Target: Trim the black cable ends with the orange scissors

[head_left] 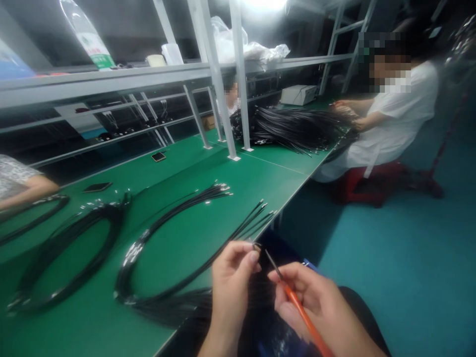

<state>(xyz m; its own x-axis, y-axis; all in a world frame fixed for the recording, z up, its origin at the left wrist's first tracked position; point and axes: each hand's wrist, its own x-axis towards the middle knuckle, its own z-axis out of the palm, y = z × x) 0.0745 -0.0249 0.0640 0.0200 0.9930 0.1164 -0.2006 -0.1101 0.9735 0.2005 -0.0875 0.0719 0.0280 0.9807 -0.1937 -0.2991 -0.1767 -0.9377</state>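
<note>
In front of me, my left hand (235, 270) is closed in a pinch at the table's front edge. Between its thumb and forefinger is a small dark piece (257, 245) that looks like a cable end. My right hand (310, 297) grips a slim orange-handled tool (299, 306) with a thin metal shaft. The tool's tip points up toward the left fingertips, a small gap away from them. Behind my left hand, a bundle of black cables (124, 272) curves across the table, its metal-tipped ends fanning out. More cables, dark and blurred, lie below my hands.
Another coiled cable bundle (107, 238) lies to the left on the green table (178, 243), near two phones. Shelf posts (219, 84) stand on the table. At the far right, a seated person (394, 114) handles a big cable pile (293, 126). An arm (37, 191) shows at left.
</note>
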